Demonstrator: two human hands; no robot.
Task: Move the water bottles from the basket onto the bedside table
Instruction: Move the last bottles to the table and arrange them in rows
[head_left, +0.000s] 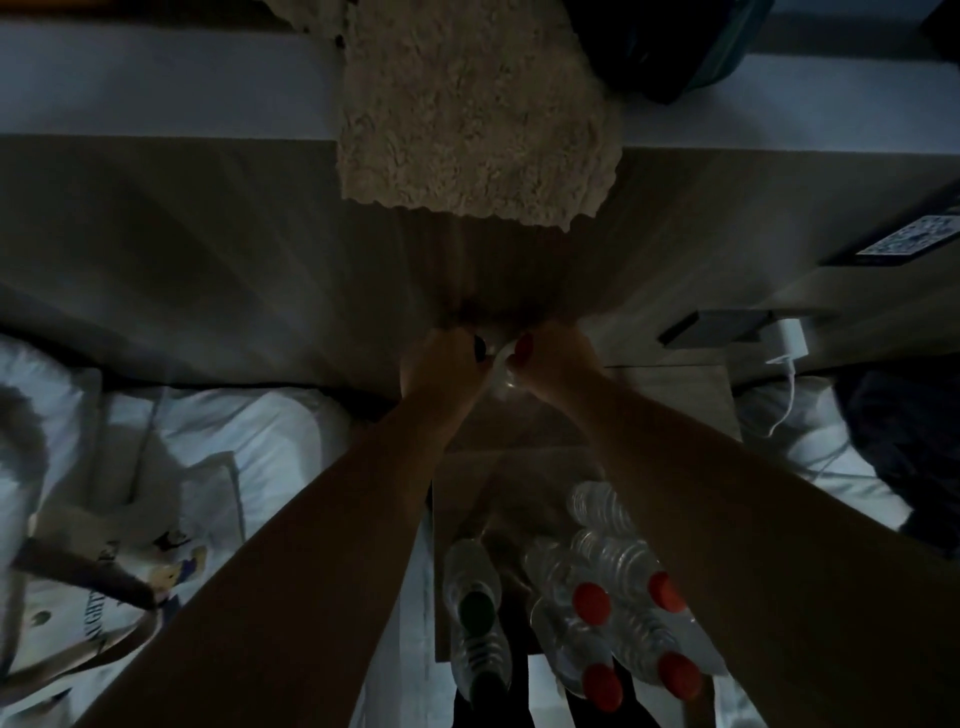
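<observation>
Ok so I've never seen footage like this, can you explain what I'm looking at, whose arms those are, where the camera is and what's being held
One picture, from a camera worn on a person's head, looking down past their bare arms. The room is dim. The left hand and right hand meet on a small clear thing, probably a water bottle, at the far end of a wooden bedside table. Nearer the camera stand four red-capped bottles and a green-capped bottle. White bedding lies on the left, and a fuzzy beige cloth hangs above.
</observation>
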